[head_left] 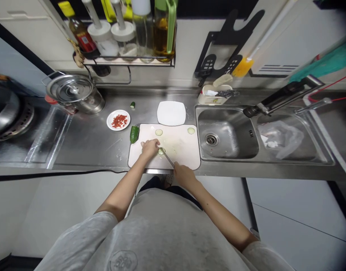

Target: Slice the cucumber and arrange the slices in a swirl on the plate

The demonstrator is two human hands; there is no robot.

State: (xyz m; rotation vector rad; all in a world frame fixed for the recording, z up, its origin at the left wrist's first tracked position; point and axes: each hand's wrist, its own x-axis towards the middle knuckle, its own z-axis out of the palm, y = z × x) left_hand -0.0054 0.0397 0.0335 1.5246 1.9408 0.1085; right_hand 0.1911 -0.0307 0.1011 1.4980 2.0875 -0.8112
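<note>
My right hand [184, 175] is closed round the handle of a knife [168, 159], whose blade points up and left across the board. The blade meets a pale green cucumber slice [162, 151] beside my left hand [150, 148]. The fingers of that hand are curled over a cucumber piece, most of which they hide. Both hands work over a white cutting board [184, 160]. Two round cucumber slices lie flat on it: one slice [159, 132] near the top middle, another slice [191, 130] at the upper right corner. A thick dark green cucumber chunk [134, 134] rests at the board's left edge.
Behind the board sits a white square plate [171, 113]. To the left are a small plate of red bits [118, 128], a cucumber end [132, 105] and a lidded steel pot [89, 101]. A double sink [229, 154] adjoins the right side. Bottles stand on a wall rack [139, 63] above.
</note>
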